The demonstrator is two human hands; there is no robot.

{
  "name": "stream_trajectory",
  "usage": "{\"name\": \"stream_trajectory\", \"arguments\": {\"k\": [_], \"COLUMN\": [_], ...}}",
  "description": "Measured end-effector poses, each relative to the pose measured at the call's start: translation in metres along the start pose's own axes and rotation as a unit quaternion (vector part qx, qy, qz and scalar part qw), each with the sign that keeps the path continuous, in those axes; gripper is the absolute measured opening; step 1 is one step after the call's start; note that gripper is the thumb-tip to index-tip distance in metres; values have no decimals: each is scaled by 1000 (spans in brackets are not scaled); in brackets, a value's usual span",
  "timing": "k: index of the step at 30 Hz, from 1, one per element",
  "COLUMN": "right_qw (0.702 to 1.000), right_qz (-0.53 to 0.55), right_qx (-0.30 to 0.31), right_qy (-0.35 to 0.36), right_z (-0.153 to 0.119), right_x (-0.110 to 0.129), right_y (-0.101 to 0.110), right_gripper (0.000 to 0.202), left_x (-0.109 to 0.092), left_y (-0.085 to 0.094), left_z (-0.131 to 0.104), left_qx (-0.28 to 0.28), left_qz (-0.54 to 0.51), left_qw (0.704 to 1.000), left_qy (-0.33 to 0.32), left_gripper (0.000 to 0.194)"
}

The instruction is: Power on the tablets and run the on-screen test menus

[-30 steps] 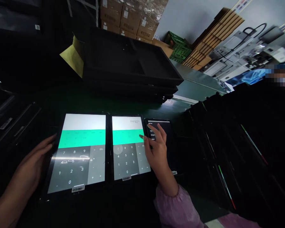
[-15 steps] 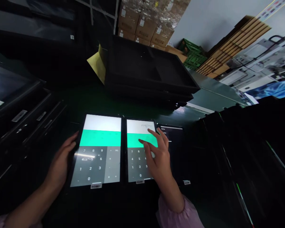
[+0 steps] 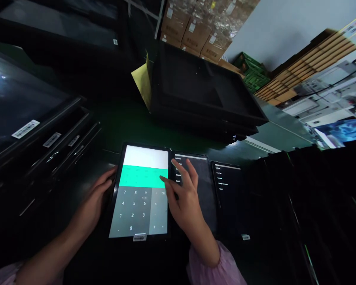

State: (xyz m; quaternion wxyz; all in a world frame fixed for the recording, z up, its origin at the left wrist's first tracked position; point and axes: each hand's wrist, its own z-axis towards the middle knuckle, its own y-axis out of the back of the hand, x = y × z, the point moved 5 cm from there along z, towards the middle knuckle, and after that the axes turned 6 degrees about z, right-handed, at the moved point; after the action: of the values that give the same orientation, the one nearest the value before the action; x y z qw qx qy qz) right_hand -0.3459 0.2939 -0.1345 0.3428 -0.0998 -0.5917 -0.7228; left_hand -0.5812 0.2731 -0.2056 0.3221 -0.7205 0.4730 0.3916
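The black-framed, rectangular glass calculator tablet is probably risking stray taps because my spread right hand is overhanging it, my loosely curved left hand lying alongside.

Dim green counter before me, calculator screen glowing at seven o'clock, white glare on the glossy panel toward nine, paler wall near two, heavy shadow at four, edges stretched.

Splay-fingered right hand, loosely curved left hand
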Motion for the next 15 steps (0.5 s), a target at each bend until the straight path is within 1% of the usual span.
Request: {"name": "stream_trajectory", "arguments": {"k": [3,6,9,11,13,15], "right_qw": [1000,1000,1000,1000,1000,1000], "right_qz": [9,9,1,6,11,10], "right_qx": [-16,2,16,-1,-19,-22], "right_qy": [-22,7,25,15,-2,-11], "right_z": [-1,-1,-1,-1,-2,-3], "right_x": [-4,1,4,1,-2,-2], "right_y": [3,-2,-7,-4,0,3], "right_gripper": [32,30,30,30,31,31], "left_x": [0,1,2,2,2,-1], "left_y": [-2,-2,-2,-2,-3,-5], "left_z": [0,1,1,0,-1,-3], "left_qx": [7,4,16,29,40,47], "left_qz": [-17,-36,-5,24,46,66], "left_qw": [1000,999,1000,999,998,997], "left_qy": [12,26,-9,-27,-26,-18], "left_gripper": [50,56,57,60,64,70]}}
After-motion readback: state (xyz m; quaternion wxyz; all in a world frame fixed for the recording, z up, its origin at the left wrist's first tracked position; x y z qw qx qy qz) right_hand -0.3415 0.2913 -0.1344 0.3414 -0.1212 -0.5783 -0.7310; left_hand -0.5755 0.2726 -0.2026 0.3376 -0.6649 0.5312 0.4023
